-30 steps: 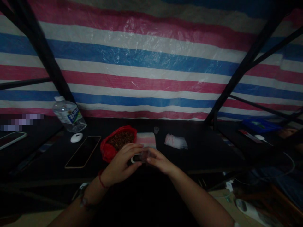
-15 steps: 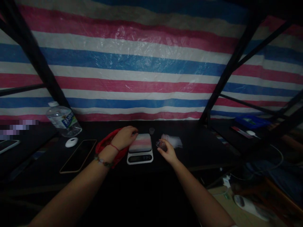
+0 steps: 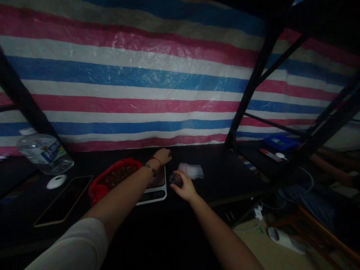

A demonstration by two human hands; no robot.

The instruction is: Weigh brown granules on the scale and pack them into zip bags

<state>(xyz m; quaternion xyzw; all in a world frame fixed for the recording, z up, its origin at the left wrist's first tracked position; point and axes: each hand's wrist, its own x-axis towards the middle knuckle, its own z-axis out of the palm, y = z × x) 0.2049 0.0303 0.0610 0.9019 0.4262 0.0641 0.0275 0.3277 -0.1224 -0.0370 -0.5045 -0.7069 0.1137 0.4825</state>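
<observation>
Right hand (image 3: 186, 187): fingers clamped on a small clear cup (image 3: 174, 179), just right of the scale (image 3: 161, 194) and on the near side of the plastic bags (image 3: 194, 171). Can't tell if the cup touches the worktop (image 3: 216, 187). Left hand (image 3: 163, 156): stretched across the scale to its far edge, fingers curled; can't tell if they grip anything. Left forearm hides part of the scale and of the red bag (image 3: 97, 193) of brown bits (image 3: 119, 175). Phone (image 3: 64, 202) lies left of that bag, bottle (image 3: 45, 153) farther back.
</observation>
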